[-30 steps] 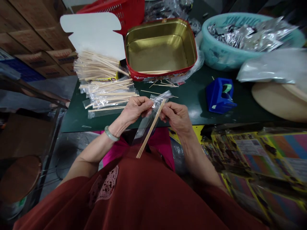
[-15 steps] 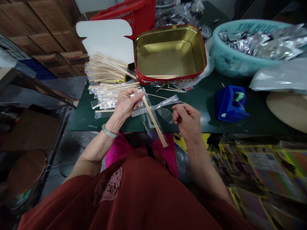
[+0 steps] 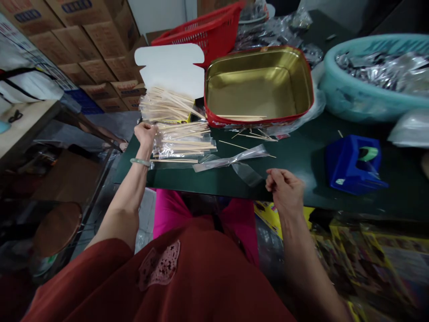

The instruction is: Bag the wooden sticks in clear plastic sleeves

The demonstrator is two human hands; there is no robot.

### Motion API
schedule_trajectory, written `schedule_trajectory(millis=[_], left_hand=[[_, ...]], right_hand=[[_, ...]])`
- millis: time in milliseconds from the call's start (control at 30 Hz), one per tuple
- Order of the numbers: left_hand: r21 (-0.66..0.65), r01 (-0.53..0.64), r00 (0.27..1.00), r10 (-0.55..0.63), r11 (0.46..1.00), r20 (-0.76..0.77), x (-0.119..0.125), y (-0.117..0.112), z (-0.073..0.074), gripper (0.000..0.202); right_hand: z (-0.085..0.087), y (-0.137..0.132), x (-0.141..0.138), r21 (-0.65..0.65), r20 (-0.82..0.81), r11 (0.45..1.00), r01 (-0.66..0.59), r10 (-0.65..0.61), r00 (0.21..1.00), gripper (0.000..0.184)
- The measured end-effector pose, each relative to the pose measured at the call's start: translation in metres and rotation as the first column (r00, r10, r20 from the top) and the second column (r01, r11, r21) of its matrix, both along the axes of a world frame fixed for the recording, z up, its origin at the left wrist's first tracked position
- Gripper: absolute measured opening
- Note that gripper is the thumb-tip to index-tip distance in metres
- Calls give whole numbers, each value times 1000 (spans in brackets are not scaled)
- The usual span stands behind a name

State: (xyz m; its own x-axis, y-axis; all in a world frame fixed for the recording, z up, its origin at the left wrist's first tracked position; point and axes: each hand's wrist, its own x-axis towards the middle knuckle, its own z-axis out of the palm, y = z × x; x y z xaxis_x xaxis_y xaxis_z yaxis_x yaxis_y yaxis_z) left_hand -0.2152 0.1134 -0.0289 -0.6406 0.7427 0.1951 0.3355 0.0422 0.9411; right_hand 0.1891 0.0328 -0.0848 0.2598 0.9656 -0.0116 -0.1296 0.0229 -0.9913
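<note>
My left hand is at the left edge of a pile of clear plastic bags of thin wooden sticks. Its fingers are closed on the end of one bag of sticks on top of the pile. My right hand hovers at the table's front edge, fingers curled together; whatever may be in them is hidden. Between the hands lies a twisted clear plastic strip. Behind the pile, more sticks fill an open box with a raised white lid.
A red and gold tin holds a few sticks along its near side. Loose sticks lie before it. A blue tape dispenser stands at right, below a turquoise basin of silvery packets. A red basket is behind.
My left hand has carried the bag of sticks left from above my lap to the pile. My right hand stays closed near the table edge. The view has shifted.
</note>
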Motion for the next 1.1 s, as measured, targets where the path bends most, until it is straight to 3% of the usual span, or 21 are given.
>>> schedule_trajectory(millis=[100,167,200,233,300,367,433,533,633,733,933,1100], left_hand=[[173,-164,950,202,971,-236,10,4,8,30],[255,-72,918,164,964,-360,32,16,23,21],[238,50,917,50,970,-396,47,25,32,15],[193,173,904,-78,966,-421,66,37,41,9],[66,418,812,-340,906,-475,106,65,57,7],[-209,567,628,-582,797,-517,146,95,66,10],[-485,575,439,-748,659,-497,177,121,65,17],[-649,517,374,-830,557,-414,204,148,50,28],[-766,449,369,-877,459,-308,211,161,32,33],[-800,433,355,-894,416,-273,207,168,22,31],[-738,536,322,-907,411,-271,194,167,29,27],[-694,553,301,-888,460,-349,185,160,38,26]], right_hand=[[-5,-2,-1,39,163,999,35,-41,986,20],[-10,-3,-2,65,287,997,43,-60,956,21],[-12,-3,-3,81,338,996,44,-69,939,21],[-14,-3,-3,98,376,994,46,-80,923,21],[-17,-3,-4,122,417,991,52,-99,903,21],[-17,-4,-5,124,436,990,62,-110,893,20],[-16,-5,-5,117,452,991,69,-115,884,19],[-13,-7,-6,113,441,990,79,-121,889,19],[-12,-8,-7,114,417,990,78,-119,901,20],[-12,-8,-7,118,419,990,71,-115,901,20],[-13,-8,-7,137,429,988,67,-120,895,20],[-13,-7,-7,137,428,988,72,-125,895,22]])
